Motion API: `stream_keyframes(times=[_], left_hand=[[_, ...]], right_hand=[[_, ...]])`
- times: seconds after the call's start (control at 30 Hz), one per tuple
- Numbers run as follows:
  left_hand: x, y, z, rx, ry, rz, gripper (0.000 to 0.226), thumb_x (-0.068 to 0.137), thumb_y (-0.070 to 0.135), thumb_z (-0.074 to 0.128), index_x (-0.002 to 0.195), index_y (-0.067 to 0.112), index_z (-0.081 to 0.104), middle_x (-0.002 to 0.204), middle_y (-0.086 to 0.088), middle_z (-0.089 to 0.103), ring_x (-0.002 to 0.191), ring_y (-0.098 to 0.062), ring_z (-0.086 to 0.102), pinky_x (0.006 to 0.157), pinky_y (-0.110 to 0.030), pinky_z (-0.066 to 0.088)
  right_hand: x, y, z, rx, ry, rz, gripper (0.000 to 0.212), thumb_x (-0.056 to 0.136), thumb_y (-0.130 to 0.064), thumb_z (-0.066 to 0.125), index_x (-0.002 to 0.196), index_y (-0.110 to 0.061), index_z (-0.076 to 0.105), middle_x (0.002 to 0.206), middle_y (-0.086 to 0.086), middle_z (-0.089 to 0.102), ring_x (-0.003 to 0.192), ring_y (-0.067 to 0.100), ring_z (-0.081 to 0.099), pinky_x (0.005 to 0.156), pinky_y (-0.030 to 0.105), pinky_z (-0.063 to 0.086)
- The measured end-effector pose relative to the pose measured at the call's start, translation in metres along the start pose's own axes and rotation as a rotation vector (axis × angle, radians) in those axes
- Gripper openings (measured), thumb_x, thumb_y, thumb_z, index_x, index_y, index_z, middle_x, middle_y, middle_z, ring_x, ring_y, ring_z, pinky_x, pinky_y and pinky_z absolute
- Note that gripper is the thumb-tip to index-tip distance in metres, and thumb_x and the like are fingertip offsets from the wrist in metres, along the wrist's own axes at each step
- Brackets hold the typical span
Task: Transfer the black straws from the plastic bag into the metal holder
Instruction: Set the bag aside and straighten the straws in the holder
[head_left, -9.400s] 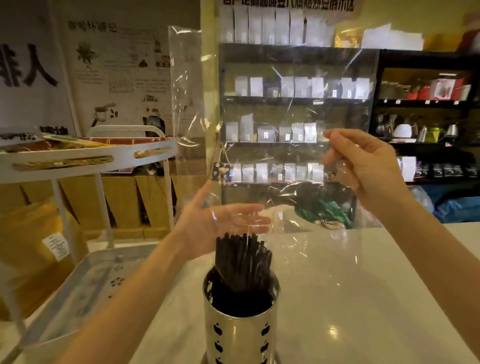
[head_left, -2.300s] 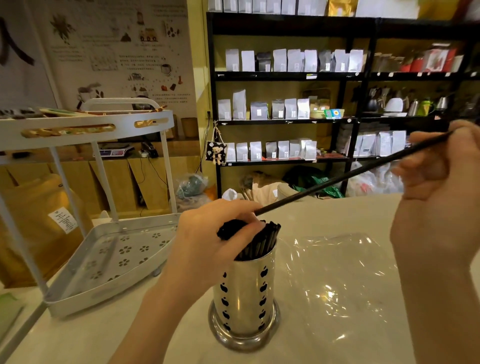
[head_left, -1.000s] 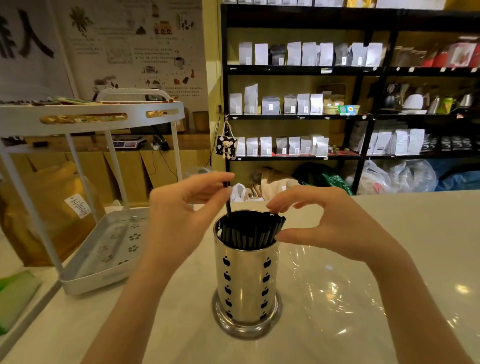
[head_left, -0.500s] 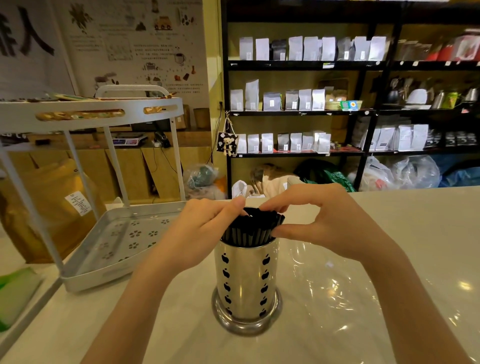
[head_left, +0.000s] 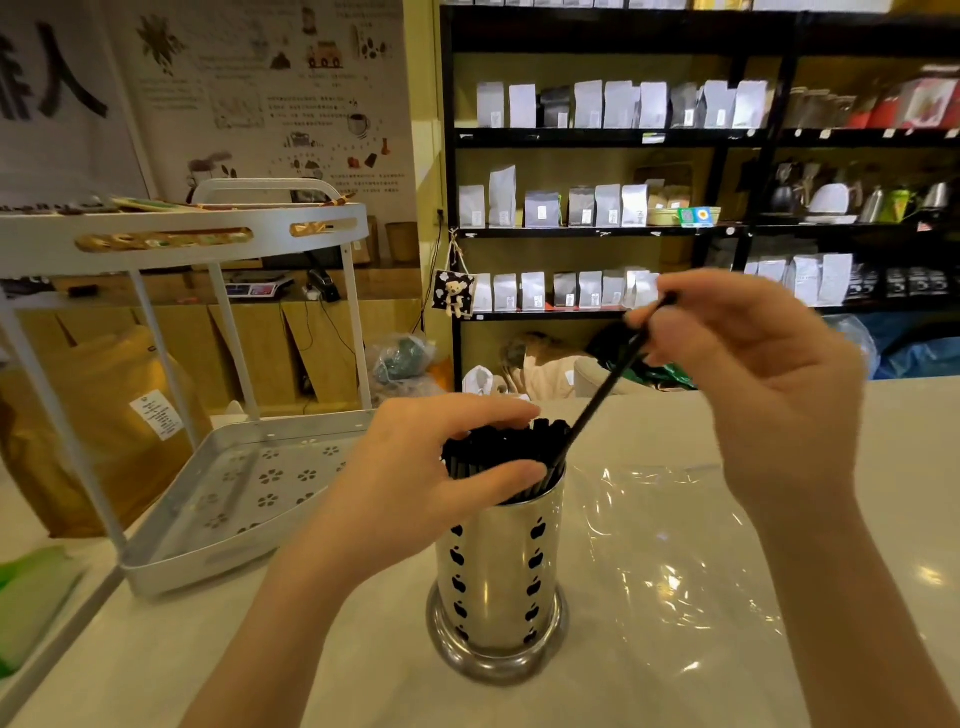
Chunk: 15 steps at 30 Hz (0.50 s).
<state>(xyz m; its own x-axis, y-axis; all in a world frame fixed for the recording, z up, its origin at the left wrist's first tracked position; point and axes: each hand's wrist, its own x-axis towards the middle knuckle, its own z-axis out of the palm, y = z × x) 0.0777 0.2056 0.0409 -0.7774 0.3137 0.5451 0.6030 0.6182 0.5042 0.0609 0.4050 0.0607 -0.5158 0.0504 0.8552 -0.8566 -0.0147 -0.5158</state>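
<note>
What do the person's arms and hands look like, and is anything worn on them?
Both forearms are bare up to the picture's lower edge, with no sleeve in view. The left hand and the right hand wear no gloves, and no ring, watch or bracelet shows. The nails that show are short and unpainted.

Shiny perforated metal holder, matt black straws, glossy clear plastic bag.

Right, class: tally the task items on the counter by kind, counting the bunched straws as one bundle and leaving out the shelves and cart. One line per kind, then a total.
Metal holder: 1
Straw bundle in the holder: 1
Single straw pinched by the right hand: 1
Plastic bag, lying flat: 1
Total: 4
</note>
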Motion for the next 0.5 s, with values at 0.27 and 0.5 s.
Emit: stream_keyframes(times=[0.27, 0.5], left_hand=[[0.0, 0.001, 0.003, -0.015, 0.058, 0.052, 0.042, 0.072, 0.035, 0.07, 0.111, 0.042, 0.055, 0.095, 0.033, 0.059, 0.099, 0.005, 0.06, 0.086, -0.009, 0.046], [0.001, -0.001, -0.001, -0.061, 0.459, 0.213, 0.027, 0.077, 0.026, 0.059, 0.104, 0.02, 0.061, 0.092, 0.02, 0.064, 0.088, -0.001, 0.065, 0.074, -0.01, 0.051]], right_hand=[[0.005, -0.002, -0.012, 0.2, 0.569, 0.062, 0.013, 0.089, -0.011, 0.056, 0.098, -0.017, 0.063, 0.079, -0.008, 0.071, 0.085, 0.01, 0.066, 0.069, 0.019, 0.052], [0.007, 0.019, -0.01, 0.411, 0.638, 0.381, 0.012, 0.088, -0.008, 0.057, 0.096, -0.016, 0.061, 0.076, -0.004, 0.069, 0.072, 0.006, 0.067, 0.07, 0.019, 0.052]])
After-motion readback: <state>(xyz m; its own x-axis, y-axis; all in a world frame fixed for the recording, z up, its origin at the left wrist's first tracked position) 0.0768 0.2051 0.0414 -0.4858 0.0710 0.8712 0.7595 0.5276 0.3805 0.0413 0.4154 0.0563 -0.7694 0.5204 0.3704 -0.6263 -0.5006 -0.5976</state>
